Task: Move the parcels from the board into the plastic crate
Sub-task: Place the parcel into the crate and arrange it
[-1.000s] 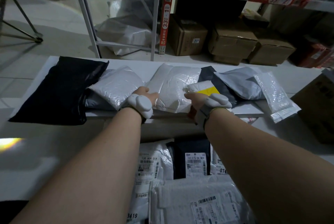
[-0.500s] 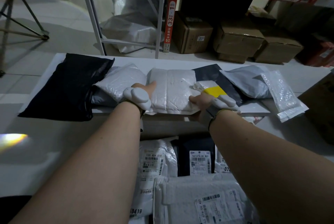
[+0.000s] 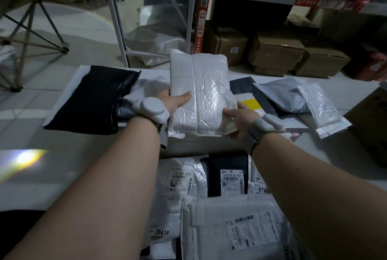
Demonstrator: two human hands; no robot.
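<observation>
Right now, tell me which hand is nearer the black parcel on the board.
Left. The left hand grips the white bubble parcel just beside the black parcel; the right hand holds that parcel's far corner.

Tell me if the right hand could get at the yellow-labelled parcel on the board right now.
Probably not yet: the right hand grips the white bubble parcel together with the left hand. The yellow-labelled parcel lies uncovered just beside it.

One white bubble-wrap parcel (image 3: 201,94) between two hands; five parcels beyond the hands; four labelled parcels below the wrists.
</observation>
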